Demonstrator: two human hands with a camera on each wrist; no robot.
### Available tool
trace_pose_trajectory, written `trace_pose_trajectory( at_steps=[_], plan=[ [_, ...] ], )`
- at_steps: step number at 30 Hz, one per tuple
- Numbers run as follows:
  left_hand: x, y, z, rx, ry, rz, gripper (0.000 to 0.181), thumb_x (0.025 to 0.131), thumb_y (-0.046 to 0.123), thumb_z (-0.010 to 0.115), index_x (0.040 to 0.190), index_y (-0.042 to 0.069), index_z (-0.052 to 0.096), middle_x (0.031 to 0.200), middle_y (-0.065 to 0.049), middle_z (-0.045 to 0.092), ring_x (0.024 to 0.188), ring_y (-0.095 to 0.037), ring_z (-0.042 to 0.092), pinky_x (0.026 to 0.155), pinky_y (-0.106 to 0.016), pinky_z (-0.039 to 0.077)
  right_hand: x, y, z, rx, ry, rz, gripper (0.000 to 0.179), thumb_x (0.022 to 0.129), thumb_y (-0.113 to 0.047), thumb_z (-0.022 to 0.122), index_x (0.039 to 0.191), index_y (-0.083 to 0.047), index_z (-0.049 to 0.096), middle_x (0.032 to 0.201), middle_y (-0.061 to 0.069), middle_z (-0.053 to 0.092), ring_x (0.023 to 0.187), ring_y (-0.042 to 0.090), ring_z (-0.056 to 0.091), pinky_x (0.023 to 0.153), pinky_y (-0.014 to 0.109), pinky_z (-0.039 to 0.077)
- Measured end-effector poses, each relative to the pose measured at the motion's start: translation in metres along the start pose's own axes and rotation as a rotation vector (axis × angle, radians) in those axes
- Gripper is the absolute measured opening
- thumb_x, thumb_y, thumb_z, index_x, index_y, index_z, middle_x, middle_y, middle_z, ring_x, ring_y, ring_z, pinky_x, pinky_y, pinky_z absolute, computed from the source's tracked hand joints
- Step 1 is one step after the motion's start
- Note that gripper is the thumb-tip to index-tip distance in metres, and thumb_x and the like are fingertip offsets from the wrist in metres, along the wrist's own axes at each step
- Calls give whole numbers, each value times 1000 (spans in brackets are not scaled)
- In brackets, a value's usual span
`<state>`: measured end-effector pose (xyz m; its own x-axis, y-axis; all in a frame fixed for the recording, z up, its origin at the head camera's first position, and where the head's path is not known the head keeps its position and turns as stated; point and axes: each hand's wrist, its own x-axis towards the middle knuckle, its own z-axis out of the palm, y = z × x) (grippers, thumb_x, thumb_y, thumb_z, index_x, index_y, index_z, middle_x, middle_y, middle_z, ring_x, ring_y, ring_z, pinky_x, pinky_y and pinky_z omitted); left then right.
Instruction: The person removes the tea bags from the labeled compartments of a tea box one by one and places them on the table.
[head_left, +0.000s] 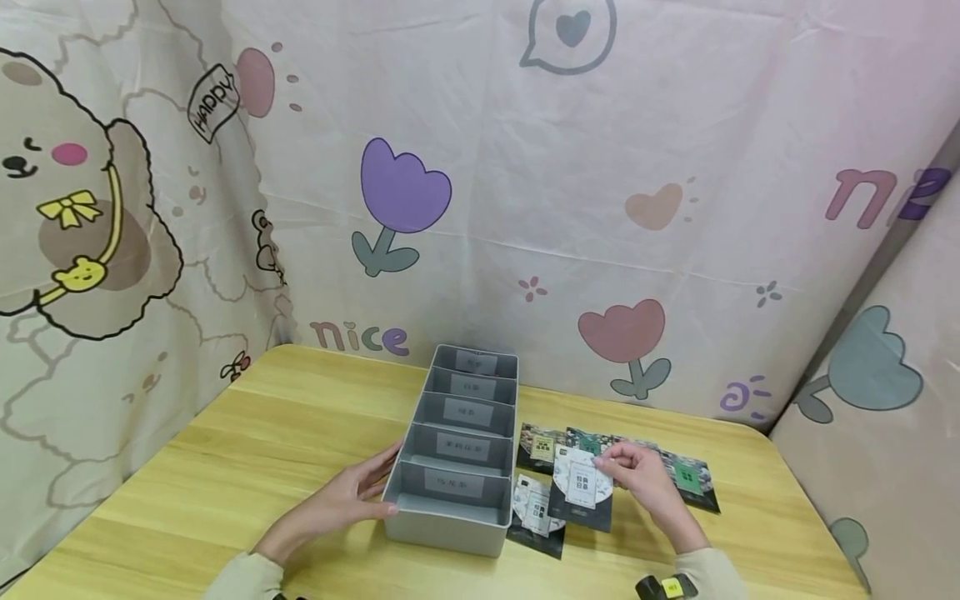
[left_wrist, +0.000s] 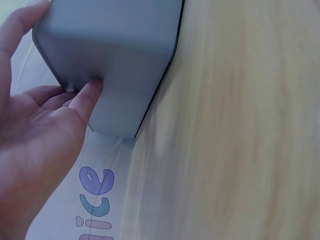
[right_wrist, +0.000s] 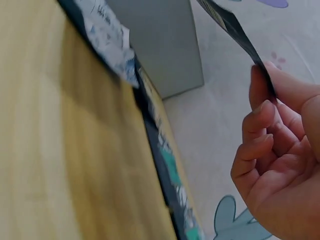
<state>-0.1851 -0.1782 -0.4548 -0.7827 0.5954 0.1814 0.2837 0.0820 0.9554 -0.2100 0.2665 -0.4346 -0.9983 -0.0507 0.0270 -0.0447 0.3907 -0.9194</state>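
A grey divided box with several labelled compartments stands lengthwise on the table. My left hand touches its left side near the front, thumb by the front corner; in the left wrist view the fingers lie against the grey wall. My right hand pinches the upper right edge of a black and white tea packet between thumb and fingers, right of the box. Seen edge-on in the right wrist view, the packet is raised. A similar packet lies beside the box's front right corner.
More tea packets lie right of the box: one with a yellow label and a green-labelled one among them. The yellow wood table backs onto a printed cloth.
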Motion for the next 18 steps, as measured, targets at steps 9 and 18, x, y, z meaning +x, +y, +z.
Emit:
trace_pose_trajectory(
  at_steps=[9, 18],
  plan=[
    [0, -2, -1, 8, -1, -9, 80, 91, 3, 63, 151, -7, 10, 153, -32, 10, 135, -50, 14, 103, -12, 33, -13, 21, -19, -100, -112, 28, 23, 85, -18, 74, 91, 2, 64, 68, 3, 64, 65, 14, 56, 61, 25, 50],
    [0, -2, -1, 1, -6, -4, 81, 92, 2, 63, 152, -6, 10, 154, -32, 9, 136, -51, 13, 103, -12, 32, -17, 35, -27, -147, -202, -3, 23, 84, -17, 75, 90, 2, 63, 71, 3, 63, 64, 13, 55, 58, 24, 52]
  ],
)
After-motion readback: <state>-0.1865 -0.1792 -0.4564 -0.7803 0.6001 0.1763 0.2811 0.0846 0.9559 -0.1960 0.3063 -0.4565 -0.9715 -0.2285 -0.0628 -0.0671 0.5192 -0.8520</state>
